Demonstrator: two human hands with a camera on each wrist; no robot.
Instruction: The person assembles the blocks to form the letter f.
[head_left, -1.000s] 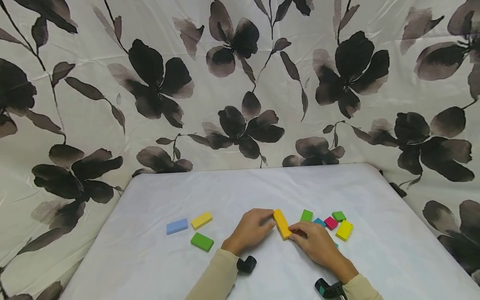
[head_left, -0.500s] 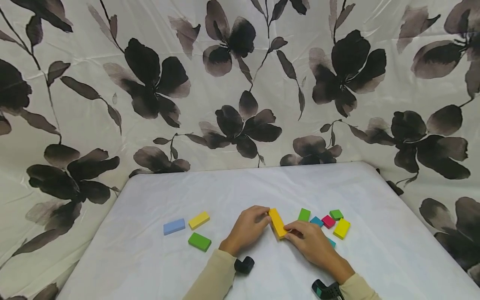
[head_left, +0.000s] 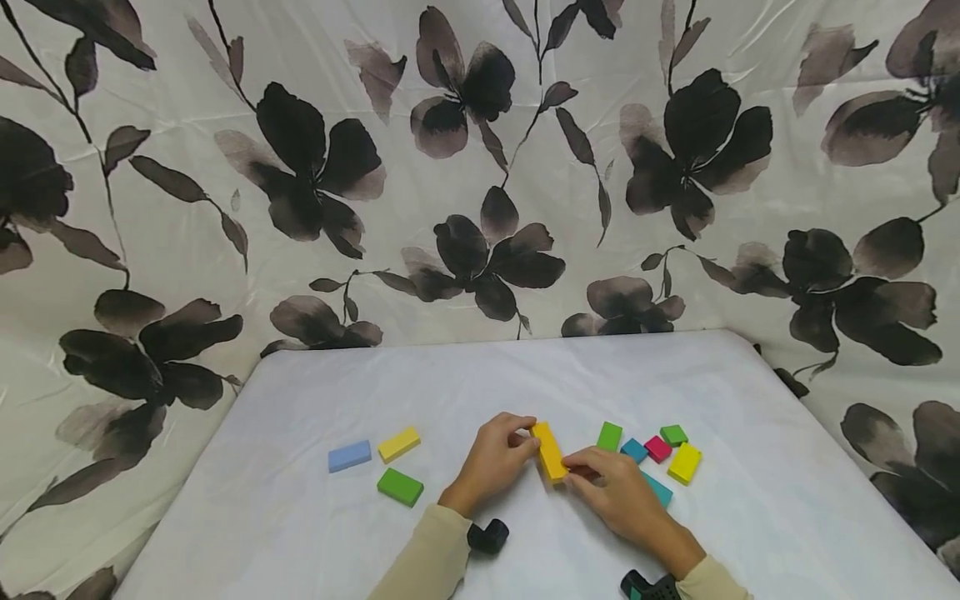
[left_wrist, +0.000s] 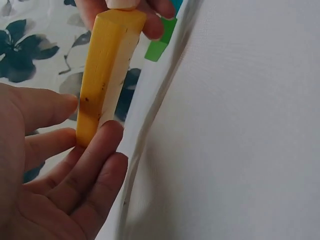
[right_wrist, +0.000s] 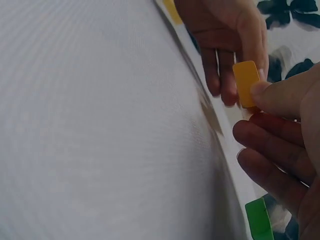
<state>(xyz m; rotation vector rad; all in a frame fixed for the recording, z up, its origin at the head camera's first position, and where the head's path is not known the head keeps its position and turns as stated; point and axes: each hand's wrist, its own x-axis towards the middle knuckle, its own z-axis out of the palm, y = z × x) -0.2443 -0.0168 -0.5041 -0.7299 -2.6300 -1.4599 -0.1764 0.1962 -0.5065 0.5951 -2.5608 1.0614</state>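
Observation:
A long orange-yellow wooden block (head_left: 548,452) is held between both hands near the middle of the table in the head view. My left hand (head_left: 491,460) grips its far end; in the left wrist view the thumb and fingers lie around that end of the block (left_wrist: 102,75). At the near end, my right hand (head_left: 617,492) pinches it, with the thumb on the end face (right_wrist: 246,84) in the right wrist view. A teal block (head_left: 657,489) lies beside the right hand, partly hidden by it.
Left of the hands lie a blue block (head_left: 349,456), a yellow block (head_left: 399,444) and a green block (head_left: 400,487). To the right are a green block (head_left: 609,436), a blue one (head_left: 633,450), a red one (head_left: 658,449), another green one (head_left: 673,434) and a bright yellow one (head_left: 684,463).
Both hands have shifted slightly left with the orange-yellow block still between them. More of the teal block beside the right hand shows now. The loose blocks stay in place.

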